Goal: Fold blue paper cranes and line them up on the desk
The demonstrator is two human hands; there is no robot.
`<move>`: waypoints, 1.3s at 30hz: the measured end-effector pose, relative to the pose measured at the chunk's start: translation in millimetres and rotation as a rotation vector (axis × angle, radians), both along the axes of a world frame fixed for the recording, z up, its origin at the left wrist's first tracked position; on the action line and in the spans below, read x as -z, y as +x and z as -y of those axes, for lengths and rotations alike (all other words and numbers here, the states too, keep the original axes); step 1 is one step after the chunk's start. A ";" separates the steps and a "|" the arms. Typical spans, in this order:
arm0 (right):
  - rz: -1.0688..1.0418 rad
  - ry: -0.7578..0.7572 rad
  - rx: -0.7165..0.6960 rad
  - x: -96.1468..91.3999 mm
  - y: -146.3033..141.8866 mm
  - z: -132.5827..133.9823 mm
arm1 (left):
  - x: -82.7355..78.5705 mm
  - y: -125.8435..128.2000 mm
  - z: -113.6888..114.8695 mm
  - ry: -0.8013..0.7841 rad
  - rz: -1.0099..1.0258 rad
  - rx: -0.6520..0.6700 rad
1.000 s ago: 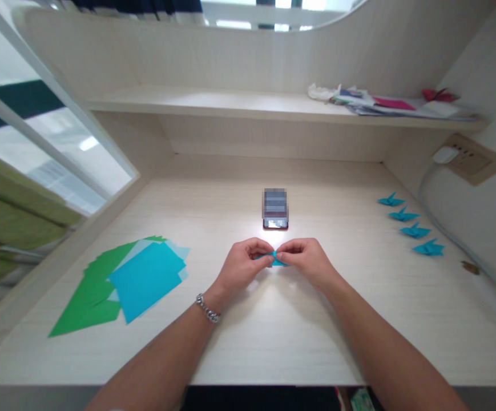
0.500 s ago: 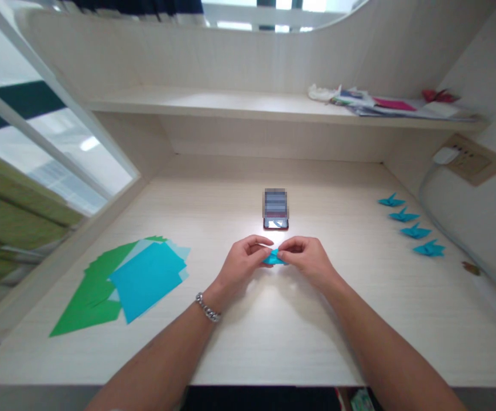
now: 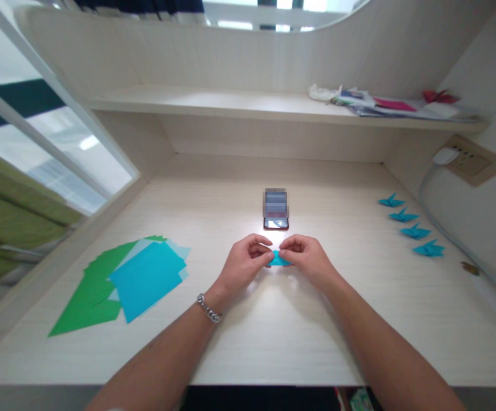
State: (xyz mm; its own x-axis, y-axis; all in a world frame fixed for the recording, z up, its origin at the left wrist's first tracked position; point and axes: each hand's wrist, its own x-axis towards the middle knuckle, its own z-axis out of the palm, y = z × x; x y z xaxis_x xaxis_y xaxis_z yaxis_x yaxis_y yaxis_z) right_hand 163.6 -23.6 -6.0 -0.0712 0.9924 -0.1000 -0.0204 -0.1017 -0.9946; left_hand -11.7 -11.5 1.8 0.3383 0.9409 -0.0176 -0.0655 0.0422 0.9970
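A small folded piece of blue paper [image 3: 278, 260] sits between my two hands just above the middle of the desk. My left hand [image 3: 244, 266], with a metal bracelet at the wrist, pinches its left end. My right hand [image 3: 309, 262] pinches its right end with curled fingers. Most of the paper is hidden by my fingertips. A phone [image 3: 275, 208] lies on the desk right behind my hands.
A loose stack of blue and green paper sheets [image 3: 132, 279] lies at the left. Several folded blue paper figures [image 3: 411, 224] stand in a row at the right. A shelf [image 3: 239, 105] above the desk holds papers [image 3: 384, 103]. A wall socket with a plug and cable [image 3: 448, 157] is at the far right.
My fingers have shifted slightly on the folded blue paper, and a little more of it shows between my hands. Nothing else has moved.
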 end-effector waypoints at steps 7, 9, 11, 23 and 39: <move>0.043 0.042 0.004 -1.4 -0.7 -0.5 | 8.1 -1.7 -1.8 0.047 -0.011 -0.011; 0.033 0.004 0.005 -2.8 -1.6 0.5 | 9.2 -2.0 -1.9 0.057 -0.014 -0.006; 0.027 -0.027 -0.006 -3.3 -2.6 1.2 | 9.4 -2.1 -1.9 0.068 -0.022 -0.005; 0.049 0.068 0.020 -3.5 -1.9 0.3 | -1.3 -0.2 0.4 -0.019 -0.079 0.049; 0.088 0.071 -0.036 -7.6 -0.2 1.3 | -0.3 0.5 0.2 0.048 -0.097 -0.010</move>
